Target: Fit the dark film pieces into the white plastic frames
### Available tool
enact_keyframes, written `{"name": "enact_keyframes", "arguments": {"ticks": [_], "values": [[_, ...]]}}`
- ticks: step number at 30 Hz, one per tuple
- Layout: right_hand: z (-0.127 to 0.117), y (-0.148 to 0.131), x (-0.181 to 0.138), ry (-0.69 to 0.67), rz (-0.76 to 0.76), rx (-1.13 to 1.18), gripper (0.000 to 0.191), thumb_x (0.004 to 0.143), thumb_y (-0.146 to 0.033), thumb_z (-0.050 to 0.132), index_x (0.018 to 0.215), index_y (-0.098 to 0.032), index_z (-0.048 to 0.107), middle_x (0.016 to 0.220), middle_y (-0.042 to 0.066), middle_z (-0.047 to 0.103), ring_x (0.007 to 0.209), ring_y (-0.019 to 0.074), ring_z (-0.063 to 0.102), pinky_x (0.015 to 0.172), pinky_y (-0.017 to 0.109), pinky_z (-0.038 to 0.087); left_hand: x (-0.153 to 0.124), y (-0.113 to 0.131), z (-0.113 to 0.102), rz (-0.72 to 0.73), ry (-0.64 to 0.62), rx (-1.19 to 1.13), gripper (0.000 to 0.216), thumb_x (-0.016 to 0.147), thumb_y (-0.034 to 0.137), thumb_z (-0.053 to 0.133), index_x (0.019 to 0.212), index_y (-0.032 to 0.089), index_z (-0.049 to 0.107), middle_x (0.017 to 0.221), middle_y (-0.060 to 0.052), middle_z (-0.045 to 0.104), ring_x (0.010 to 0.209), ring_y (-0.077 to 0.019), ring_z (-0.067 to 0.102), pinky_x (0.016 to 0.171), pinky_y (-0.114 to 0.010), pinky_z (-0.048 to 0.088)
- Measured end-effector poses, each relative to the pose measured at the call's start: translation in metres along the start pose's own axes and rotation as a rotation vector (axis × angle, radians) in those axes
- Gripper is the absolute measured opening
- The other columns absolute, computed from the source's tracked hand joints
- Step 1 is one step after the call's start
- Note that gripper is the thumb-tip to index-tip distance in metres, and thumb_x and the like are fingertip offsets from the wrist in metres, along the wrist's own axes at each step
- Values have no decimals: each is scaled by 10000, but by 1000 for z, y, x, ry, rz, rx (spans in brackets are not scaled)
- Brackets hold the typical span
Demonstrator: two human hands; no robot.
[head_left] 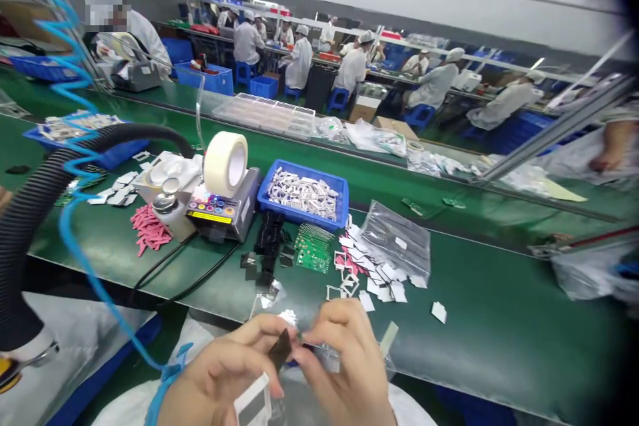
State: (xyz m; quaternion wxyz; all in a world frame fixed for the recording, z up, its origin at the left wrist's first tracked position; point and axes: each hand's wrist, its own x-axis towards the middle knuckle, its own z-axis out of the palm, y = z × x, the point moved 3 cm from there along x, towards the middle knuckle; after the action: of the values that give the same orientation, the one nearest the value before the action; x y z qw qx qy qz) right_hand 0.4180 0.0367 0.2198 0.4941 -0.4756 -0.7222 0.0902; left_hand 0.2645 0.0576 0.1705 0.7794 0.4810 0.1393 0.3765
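My left hand [219,373] is closed around a small white rectangular frame [266,387], which hangs near the palm at the bottom of the view. A small dark, shiny flat piece [280,349] stands tilted between its fingers. My right hand [344,359] meets it there, thumb and forefinger pinched at the dark piece's right edge; what lies between those fingertips is too small to make out. Just beyond the hands, small white pieces [288,317] lie at the table edge. Loose white frames [335,293] and a heap of white flat pieces [384,276] lie farther off.
A blue tray [303,214] of white parts stands beside green circuit boards [314,247]. Left of it are a grey device [219,213] with a tape roll [225,163], a pump bottle [172,210] and pink strips [150,229]. A black hose [44,193] and blue coiled tube [74,213] cross the left.
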Motion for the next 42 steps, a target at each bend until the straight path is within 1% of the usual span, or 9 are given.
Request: {"name": "enact_keyframes", "arguments": {"ticks": [4, 8, 18, 25, 28, 31, 36, 40, 42], "values": [[-1, 1, 7, -77, -47, -91, 131, 841, -97, 495, 760, -194, 527, 732, 12, 505, 715, 167, 480, 843, 444, 354, 0, 3, 6, -16, 8, 90, 361, 671, 519, 631, 895, 251, 724, 1127, -118, 515, 1097, -297, 471, 995, -432, 300], [2, 10, 6, -126, -6, -45, 123, 862, -127, 481, 778, -216, 494, 715, -9, 499, 687, 157, 492, 910, 464, 288, 2, 6, 6, -52, -13, 165, 333, 726, 489, 584, 943, 270, 712, 1147, -120, 492, 1126, -321, 456, 1003, -458, 291], [1, 23, 5, -182, 70, 40, 130, 881, -141, 464, 778, -219, 477, 724, -21, 484, 708, 148, 494, 926, 444, 276, 13, 4, 6, -118, -18, 184, 366, 695, 514, 603, 930, 257, 718, 1143, -123, 512, 1127, -330, 462, 996, -460, 303], [11, 32, 6, -225, 55, 9, 130, 888, -137, 419, 791, -209, 467, 757, -11, 493, 751, 149, 476, 902, 421, 283, 14, -4, -9, -132, 7, 174, 391, 661, 537, 627, 884, 232, 728, 1134, -118, 512, 1124, -304, 471, 1009, -436, 295], [18, 33, 9, -253, 26, -62, 138, 871, -120, 381, 784, -196, 456, 788, 16, 511, 784, 171, 461, 845, 411, 308, 15, -12, -17, -187, 95, 64, 379, 653, 514, 652, 857, 203, 726, 1152, -109, 530, 1139, -302, 477, 995, -401, 333], [24, 31, 5, -292, 41, -47, 151, 870, -125, 332, 772, -192, 425, 791, 30, 498, 773, 181, 445, 739, 361, 336, 14, -23, -26, -254, 250, -226, 362, 670, 489, 651, 842, 177, 715, 1167, -113, 591, 1128, -314, 510, 1012, -430, 340], [45, 59, -30, -468, 278, -43, 160, 902, -150, 356, 759, -195, 413, 774, 15, 497, 740, 154, 465, 687, 296, 378, 11, -37, -48, -218, 451, -481, 293, 732, 377, 631, 877, 138, 717, 1178, -127, 638, 1158, -318, 512, 1071, -472, 291], [61, 92, -50, -570, 329, -348, 150, 828, -66, 451, 733, -161, 519, 757, 57, 536, 746, 202, 485, 689, 352, 376, 9, -38, -53, -266, 477, -554, 294, 734, 368, 630, 871, 123, 719, 1197, -124, 628, 1189, -317, 486, 1072, -460, 309], [56, 92, -41, -566, 301, -312, 128, 823, -100, 499, 922, -152, 562, 877, 79, 564, 829, 215, 499, 732, 359, 384, 10, -35, -48, -285, 452, -557, 290, 722, 368, 645, 861, 125, 720, 1202, -114, 626, 1167, -316, 506, 1063, -461, 323]]}}
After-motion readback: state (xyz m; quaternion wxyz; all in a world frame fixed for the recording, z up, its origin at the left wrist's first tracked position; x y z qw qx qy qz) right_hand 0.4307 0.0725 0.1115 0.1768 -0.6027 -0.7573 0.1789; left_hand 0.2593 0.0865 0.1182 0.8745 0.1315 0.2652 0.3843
